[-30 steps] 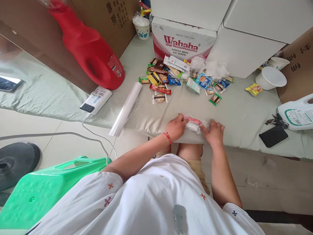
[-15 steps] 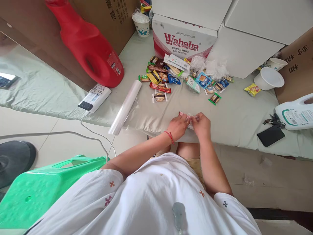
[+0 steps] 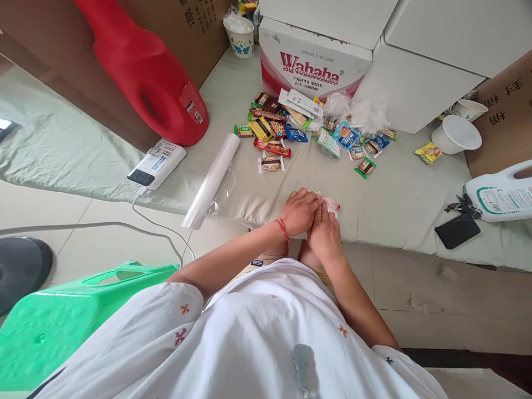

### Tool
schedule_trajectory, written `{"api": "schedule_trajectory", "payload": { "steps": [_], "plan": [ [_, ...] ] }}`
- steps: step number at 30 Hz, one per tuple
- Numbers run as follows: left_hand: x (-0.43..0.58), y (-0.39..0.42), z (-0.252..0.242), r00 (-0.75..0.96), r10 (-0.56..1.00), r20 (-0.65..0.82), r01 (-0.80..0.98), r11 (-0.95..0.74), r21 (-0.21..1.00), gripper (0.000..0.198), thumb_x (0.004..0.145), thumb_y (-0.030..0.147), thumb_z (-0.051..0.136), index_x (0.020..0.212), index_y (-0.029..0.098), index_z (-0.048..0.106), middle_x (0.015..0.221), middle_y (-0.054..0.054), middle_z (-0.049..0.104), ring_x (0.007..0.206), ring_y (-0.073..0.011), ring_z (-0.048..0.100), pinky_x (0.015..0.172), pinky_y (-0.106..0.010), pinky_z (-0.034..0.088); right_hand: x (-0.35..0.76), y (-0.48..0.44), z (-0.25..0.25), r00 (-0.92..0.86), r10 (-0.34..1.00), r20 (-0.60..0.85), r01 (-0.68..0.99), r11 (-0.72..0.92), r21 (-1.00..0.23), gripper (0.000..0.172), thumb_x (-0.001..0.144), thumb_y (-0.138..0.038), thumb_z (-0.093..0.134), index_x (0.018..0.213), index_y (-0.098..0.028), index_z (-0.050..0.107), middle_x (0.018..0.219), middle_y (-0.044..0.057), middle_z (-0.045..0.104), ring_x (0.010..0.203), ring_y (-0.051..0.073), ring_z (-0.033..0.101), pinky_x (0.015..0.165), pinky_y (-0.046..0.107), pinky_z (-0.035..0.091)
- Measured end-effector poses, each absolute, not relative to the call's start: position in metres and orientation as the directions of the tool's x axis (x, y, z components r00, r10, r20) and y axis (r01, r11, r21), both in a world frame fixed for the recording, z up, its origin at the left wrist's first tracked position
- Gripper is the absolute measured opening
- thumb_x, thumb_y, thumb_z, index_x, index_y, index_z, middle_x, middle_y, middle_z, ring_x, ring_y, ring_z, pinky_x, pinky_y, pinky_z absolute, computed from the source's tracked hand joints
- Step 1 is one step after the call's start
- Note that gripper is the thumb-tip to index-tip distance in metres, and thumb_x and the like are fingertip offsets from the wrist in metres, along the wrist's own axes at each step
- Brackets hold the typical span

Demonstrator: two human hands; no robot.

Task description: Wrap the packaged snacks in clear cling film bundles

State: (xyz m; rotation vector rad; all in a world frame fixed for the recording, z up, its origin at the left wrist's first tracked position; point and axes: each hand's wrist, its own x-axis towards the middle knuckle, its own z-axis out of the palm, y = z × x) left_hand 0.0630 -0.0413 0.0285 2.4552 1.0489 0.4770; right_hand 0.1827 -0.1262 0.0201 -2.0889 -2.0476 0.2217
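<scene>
At the front edge of the covered table, my left hand (image 3: 300,213) and my right hand (image 3: 325,230) meet over a small red-and-white packet (image 3: 333,207) with clear film about it. Both hands press on it with bent fingers close together, and the fingertips touch. Much of the packet is hidden under them. A red cord circles my left wrist. Beyond the hands lies a pile of wrapped snacks (image 3: 277,128), with a green-edged biscuit packet (image 3: 365,167) apart on its right.
A roll of clear film (image 3: 211,182) and a white power bank (image 3: 157,164) with a cable lie to the left, by a red jug (image 3: 166,94). Behind the snacks stands a Wahaha carton (image 3: 311,61). Rightward are a white cup (image 3: 456,134), a black wallet (image 3: 458,231) and a white bottle (image 3: 502,191).
My right hand has moved left and down, up against my left hand. My left hand has shifted slightly left, and the packet's right end now shows.
</scene>
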Motion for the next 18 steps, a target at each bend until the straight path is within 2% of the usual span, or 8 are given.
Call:
{"api": "schedule_trajectory", "payload": {
  "steps": [3,5,7,9,11,14,16,18],
  "plan": [
    [0.059,-0.041,0.024,0.735,0.653,0.185,0.524,-0.719,0.456,0.049,0.1,0.024,0.046,0.145,0.013,0.06,0.147,-0.014,0.063,0.145,-0.0276,0.049,0.123,-0.048,0.033,0.195,-0.126,0.018,-0.032,0.996,0.084,0.897,0.066,-0.437,0.071,0.099,-0.026,0.046,0.164,-0.004,0.03,0.159,0.028,0.046,0.128,0.036,0.057,0.107,0.056,0.049],
    [0.054,-0.039,0.021,0.777,0.605,0.176,0.481,-0.75,0.454,0.057,0.101,0.031,0.048,0.154,0.012,0.05,0.155,-0.016,0.057,0.147,-0.0257,0.049,0.125,-0.047,0.029,0.211,-0.13,0.02,-0.044,0.995,0.09,0.8,0.089,-0.594,0.078,0.098,-0.028,0.048,0.168,-0.011,0.018,0.157,0.022,0.052,0.113,0.027,0.065,0.101,0.048,0.055],
    [0.051,-0.039,0.021,0.795,0.588,0.152,0.478,-0.761,0.439,0.061,0.102,0.042,0.049,0.156,0.015,0.047,0.157,-0.016,0.055,0.147,-0.0274,0.049,0.126,-0.052,0.028,0.228,-0.136,0.024,0.01,0.994,0.109,0.726,0.067,-0.684,0.074,0.101,-0.029,0.044,0.169,-0.019,0.017,0.152,0.018,0.058,0.094,0.02,0.067,0.093,0.042,0.059],
    [0.051,-0.04,0.022,0.806,0.577,0.13,0.491,-0.775,0.398,0.059,0.101,0.045,0.051,0.153,0.018,0.051,0.157,-0.016,0.055,0.148,-0.0299,0.048,0.126,-0.059,0.024,0.244,-0.14,0.029,0.077,0.98,0.182,0.755,0.062,-0.653,0.061,0.102,-0.028,0.041,0.163,-0.022,0.036,0.149,0.015,0.062,0.096,0.021,0.067,0.096,0.044,0.058],
    [0.055,-0.043,0.021,0.807,0.575,0.132,0.509,-0.791,0.34,0.054,0.101,0.038,0.053,0.15,0.017,0.054,0.157,-0.017,0.055,0.148,-0.0314,0.048,0.128,-0.064,0.018,0.254,-0.141,0.031,0.037,0.968,0.249,0.846,0.103,-0.523,0.05,0.101,-0.028,0.045,0.15,-0.023,0.055,0.149,0.013,0.062,0.119,0.027,0.062,0.108,0.051,0.052],
    [0.065,-0.049,0.015,0.789,0.593,0.164,0.541,-0.796,0.272,0.05,0.101,0.024,0.05,0.148,0.008,0.055,0.155,-0.021,0.056,0.15,-0.0318,0.047,0.13,-0.059,0.021,0.256,-0.138,0.024,-0.121,0.966,0.228,0.911,0.199,-0.36,0.048,0.101,-0.028,0.051,0.148,-0.019,0.06,0.154,0.012,0.058,0.145,0.032,0.046,0.119,0.055,0.042],
    [0.072,-0.053,0.009,0.772,0.609,0.184,0.559,-0.787,0.26,0.049,0.101,0.019,0.046,0.146,0.001,0.055,0.152,-0.025,0.057,0.15,-0.0321,0.047,0.129,-0.052,0.028,0.252,-0.134,0.015,-0.131,0.967,0.221,0.921,0.201,-0.334,0.047,0.105,-0.025,0.044,0.148,-0.017,0.06,0.153,0.013,0.059,0.147,0.03,0.045,0.12,0.053,0.043],
    [0.077,-0.054,0.002,0.764,0.61,0.209,0.557,-0.788,0.263,0.049,0.102,0.02,0.047,0.145,-0.001,0.054,0.151,-0.027,0.057,0.149,-0.0332,0.047,0.127,-0.051,0.032,0.248,-0.129,0.008,-0.086,0.966,0.243,0.922,0.17,-0.349,0.046,0.107,-0.024,0.038,0.144,-0.017,0.064,0.148,0.013,0.063,0.143,0.028,0.05,0.119,0.051,0.045]
  ]
}}
